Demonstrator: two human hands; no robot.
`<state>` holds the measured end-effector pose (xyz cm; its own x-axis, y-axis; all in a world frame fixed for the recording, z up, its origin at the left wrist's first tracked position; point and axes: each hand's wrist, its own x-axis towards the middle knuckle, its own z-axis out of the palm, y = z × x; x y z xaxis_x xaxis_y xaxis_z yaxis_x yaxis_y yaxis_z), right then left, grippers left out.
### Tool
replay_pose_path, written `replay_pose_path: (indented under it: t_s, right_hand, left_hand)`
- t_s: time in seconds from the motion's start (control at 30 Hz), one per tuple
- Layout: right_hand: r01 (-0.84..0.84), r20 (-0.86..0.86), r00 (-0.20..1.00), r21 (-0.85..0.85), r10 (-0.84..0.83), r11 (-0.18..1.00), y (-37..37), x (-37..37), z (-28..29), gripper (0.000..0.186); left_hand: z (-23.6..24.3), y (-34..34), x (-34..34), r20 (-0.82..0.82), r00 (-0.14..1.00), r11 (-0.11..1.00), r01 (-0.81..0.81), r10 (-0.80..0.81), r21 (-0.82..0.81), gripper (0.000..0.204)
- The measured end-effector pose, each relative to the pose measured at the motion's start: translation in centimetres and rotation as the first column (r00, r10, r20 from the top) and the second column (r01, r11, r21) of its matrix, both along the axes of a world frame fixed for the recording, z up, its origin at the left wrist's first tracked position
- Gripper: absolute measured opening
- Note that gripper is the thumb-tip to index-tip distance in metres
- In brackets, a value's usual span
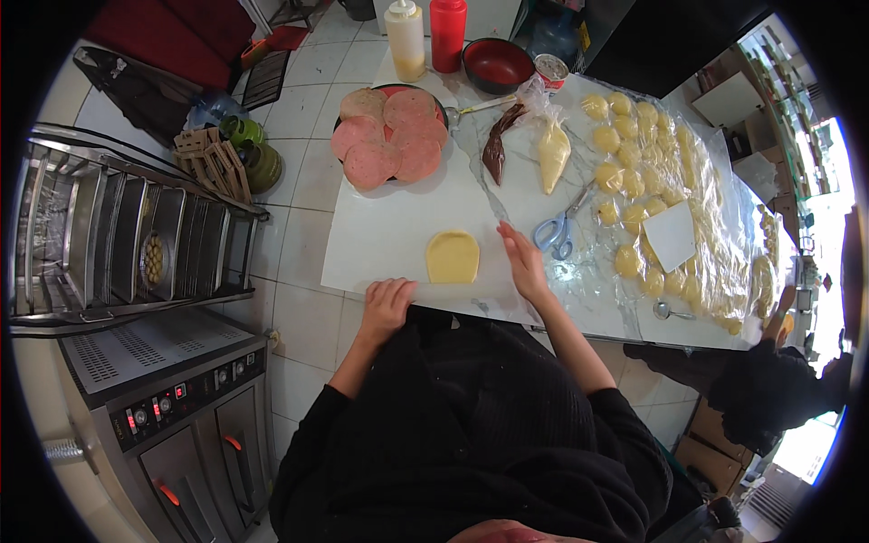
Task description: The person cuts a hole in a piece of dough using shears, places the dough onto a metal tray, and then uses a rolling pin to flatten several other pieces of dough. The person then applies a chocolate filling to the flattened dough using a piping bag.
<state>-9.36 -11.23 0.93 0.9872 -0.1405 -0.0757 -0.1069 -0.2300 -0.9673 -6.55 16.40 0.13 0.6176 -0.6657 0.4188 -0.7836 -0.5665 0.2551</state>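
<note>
A flattened piece of yellow dough (453,255) lies on the white marbled table in front of me, rounded at its far side. Its near edge ends straight against a pale bar that looks like a white rolling pin (463,292), which is hard to make out against the tabletop. My left hand (389,306) has its fingers curled over the left end of this bar, by the table's near edge. At the right end is my right hand (525,261), fingers stretched out and pointing away from me, palm turned inward. Blue-handled scissors (555,237) lie just right of it.
Pink meat slices (389,136) cover a dark plate at far left. Behind stand squeeze bottles (447,36) and a bowl (498,65). Piping bags (553,156) lie mid-table. Right, plastic covers several dough balls (631,181), with a white scraper (671,237) on top. Another person (769,389) stands at right.
</note>
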Motion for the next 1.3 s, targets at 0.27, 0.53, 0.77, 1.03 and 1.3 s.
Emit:
replay_pose_path:
  t_s: [0.27, 0.53, 0.77, 1.03, 1.3]
  right_hand:
    - [-0.113, 0.038, 0.986, -0.571, 0.163, 0.813, 5.0, 3.7, 0.3, 0.029]
    - [-0.506, -0.227, 0.858, -0.225, 0.46, 0.833, 2.2, 4.9, 5.9, 0.023]
    - [-0.39, 0.044, 0.916, -0.12, 0.398, 0.913, 1.7, 6.5, 11.8, 0.025]
    - [-0.568, -0.235, 0.642, -0.785, 0.729, 0.247, 0.9, 2.9, 2.8, 0.049]
    - [-0.185, 0.146, 0.927, -0.626, 0.347, 0.758, 1.3, 0.6, 2.2, 0.056]
  left_hand:
    - [4.2, 6.0, 0.8, 0.029, 0.774, 0.713, -0.567, 0.633, -0.412, 0.028]
    - [5.0, 8.2, 1.1, -0.124, 0.611, 0.413, -0.657, 0.782, -0.631, 0.032]
    - [4.5, 8.4, 1.6, -0.252, 0.639, 0.325, -0.643, 0.727, -0.693, 0.034]
    - [4.0, 7.6, 2.1, -0.264, 0.669, 0.394, -0.66, 0.695, -0.64, 0.033]
    - [5.3, 2.4, 3.3, -0.138, 0.885, 0.802, -0.462, 0.444, -0.379, 0.03]
